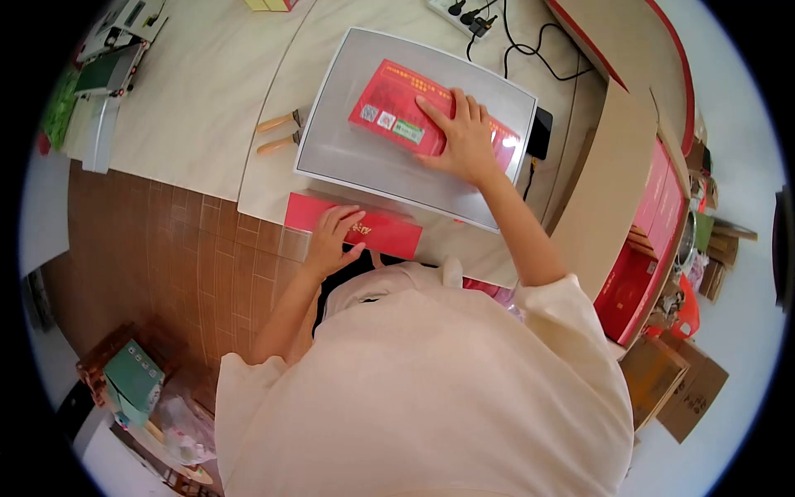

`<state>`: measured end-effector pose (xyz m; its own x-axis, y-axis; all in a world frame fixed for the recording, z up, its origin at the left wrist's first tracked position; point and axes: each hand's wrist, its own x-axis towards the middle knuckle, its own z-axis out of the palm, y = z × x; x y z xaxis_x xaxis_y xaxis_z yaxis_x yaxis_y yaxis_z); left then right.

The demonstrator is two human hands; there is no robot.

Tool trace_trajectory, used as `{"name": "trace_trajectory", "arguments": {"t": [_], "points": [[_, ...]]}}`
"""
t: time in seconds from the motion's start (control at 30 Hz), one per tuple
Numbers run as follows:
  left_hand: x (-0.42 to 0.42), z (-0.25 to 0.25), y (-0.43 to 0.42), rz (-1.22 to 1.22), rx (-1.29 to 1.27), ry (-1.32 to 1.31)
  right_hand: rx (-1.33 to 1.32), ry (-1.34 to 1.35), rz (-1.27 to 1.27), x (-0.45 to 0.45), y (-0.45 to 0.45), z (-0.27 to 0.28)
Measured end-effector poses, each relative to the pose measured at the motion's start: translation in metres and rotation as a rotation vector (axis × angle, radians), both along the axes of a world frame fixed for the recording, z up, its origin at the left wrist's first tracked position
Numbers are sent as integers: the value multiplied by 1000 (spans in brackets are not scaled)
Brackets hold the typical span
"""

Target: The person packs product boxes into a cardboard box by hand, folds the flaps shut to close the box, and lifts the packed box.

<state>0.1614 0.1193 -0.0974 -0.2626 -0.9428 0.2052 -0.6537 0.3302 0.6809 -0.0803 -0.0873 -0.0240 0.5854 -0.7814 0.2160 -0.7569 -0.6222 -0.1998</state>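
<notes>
A red box with gold lettering and printed codes lies on a grey metal platform with a pale rim. My right hand spans this box's right end, fingers over the far side and thumb at the near side, so it is closed on the box. Under or beside that hand, another red printed piece shows partly. At the table's front edge, close to my body, is a long red box. My left hand rests on it with thumb and fingers apart; part of the box's lettering is covered.
Two wooden-handled tools lie left of the platform. A black phone is at its right. Behind are a power strip and black cables. A large open carton holding red boxes stands at the right.
</notes>
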Motion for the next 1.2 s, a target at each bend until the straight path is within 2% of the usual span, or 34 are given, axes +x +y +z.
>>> {"name": "trace_trajectory", "arguments": {"t": [0.1, 0.17, 0.37, 0.47, 0.5, 0.57, 0.6, 0.67, 0.7, 0.77, 0.83, 0.93, 1.1, 1.2], "points": [[-10, 4, 12, 170, -75, 66, 2, -43, 27, -13, 31, 5], [-16, 5, 23, 377, -131, 54, 75, -58, 25, -19, 53, 10], [-28, 33, 27, 604, -182, 147, 171, -40, 90, -40, 99, 19], [-33, 44, 17, 694, -209, 250, 592, -324, 4, -53, 101, 37], [-37, 52, 12, 685, -207, 247, 592, -330, -4, -57, 98, 45], [-51, 71, -4, 651, -19, 681, 1388, -1140, -177, -70, 91, 57], [-60, 81, -12, 621, -15, 680, 1726, -1429, -217, -92, 93, 41], [-80, 100, -29, 405, 178, 895, 1725, -1822, -62, -94, 87, 33], [-92, 110, -35, 371, 185, 891, 1735, -1938, -13, -93, 90, 32], [-117, 131, -42, 207, 353, 995, 1752, -2051, 47, -85, 98, 32], [-131, 144, -46, 122, 433, 1018, 1748, -2099, 90, -79, 102, 35], [-141, 157, -51, 147, 521, 928, 1739, -2112, 102, -71, 108, 37], [-139, 140, -53, 153, 556, 975, 1722, -2086, 37, -66, 112, 39], [-141, 148, -54, 201, 592, 996, 1703, -2024, -37, -63, 113, 41]]}}
